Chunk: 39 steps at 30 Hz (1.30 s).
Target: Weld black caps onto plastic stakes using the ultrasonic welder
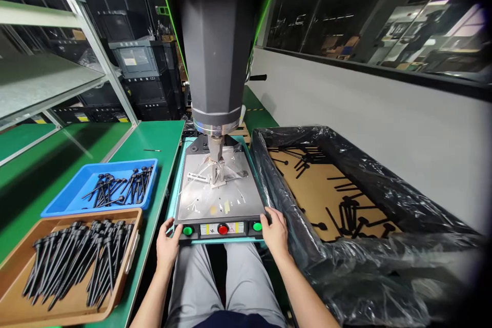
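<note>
At the left front corner of a press-like machine's base [226, 200], my left hand [168, 243] rests with its fingers apart, the thumb close to a green button [187, 230]. My right hand [275, 230] lies at the opposite corner, fingers spread beside the other green button [257, 226]. Whether either button is pressed I cannot tell. Between them sits a red button [222, 228] amid labels. Above the metal plate, the machine's grey head [216, 56] ends in a metal tool tip [216, 148], which comes down to a small fixture [218, 173]. Any part in the fixture is hard to make out.
On the green table at left stand a blue tray [69, 192] and a brown tray [15, 287], both with many black rods with wide heads. At right, a box lined with black plastic [326, 261] has similar rods on cardboard [319, 184]. Shelving [96, 36] rises at upper left.
</note>
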Available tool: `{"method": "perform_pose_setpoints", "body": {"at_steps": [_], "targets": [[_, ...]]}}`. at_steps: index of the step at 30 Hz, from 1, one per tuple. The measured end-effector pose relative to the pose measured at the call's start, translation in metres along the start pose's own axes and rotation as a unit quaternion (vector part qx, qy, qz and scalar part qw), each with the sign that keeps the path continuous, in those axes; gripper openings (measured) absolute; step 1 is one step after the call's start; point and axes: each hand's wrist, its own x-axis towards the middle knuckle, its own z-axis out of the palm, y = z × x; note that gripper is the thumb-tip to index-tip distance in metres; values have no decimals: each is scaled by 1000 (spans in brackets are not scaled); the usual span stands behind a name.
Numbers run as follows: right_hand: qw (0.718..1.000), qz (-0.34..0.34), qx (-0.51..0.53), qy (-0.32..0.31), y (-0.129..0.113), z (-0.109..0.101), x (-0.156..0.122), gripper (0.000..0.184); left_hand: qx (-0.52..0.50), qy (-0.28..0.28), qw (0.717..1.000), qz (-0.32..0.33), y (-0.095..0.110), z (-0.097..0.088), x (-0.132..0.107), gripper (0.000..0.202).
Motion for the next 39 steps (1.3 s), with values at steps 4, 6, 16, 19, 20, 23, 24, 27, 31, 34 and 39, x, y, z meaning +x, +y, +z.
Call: {"method": "perform_pose_setpoints", "body": {"at_steps": [4,6,16,19,20,23,24,27,31,34,39], "targets": [[994,-13,-81,-76,-34,11,33,37,-23,8,1000,4,15,8,12,59],[983,12,-135,-128,-50,18,47,38,-38,8,999,4,23,12,17,60],[980,63,-87,-169,-88,46,71,11,-60,1,998,-5,43,14,27,70],[981,88,-3,-170,-87,42,70,11,-107,-8,994,-14,48,12,24,72],[979,98,33,-174,-86,39,68,10,-128,-16,991,-19,50,11,22,73],[961,141,153,-184,-80,24,58,14,-196,-46,979,-44,61,8,8,77],[951,158,193,-185,-78,17,52,18,-216,-53,974,-55,64,7,2,78],[917,206,292,-176,-74,-5,33,26,-255,-73,960,-85,74,5,-18,81],[874,251,389,-149,-73,-32,16,34,-270,-103,952,-97,79,6,-37,85],[817,282,487,-124,-79,-42,14,36,-281,-105,949,-96,81,8,-41,83],[792,287,533,-83,-83,-52,15,40,-280,-70,953,-88,85,-2,-39,75]]}}
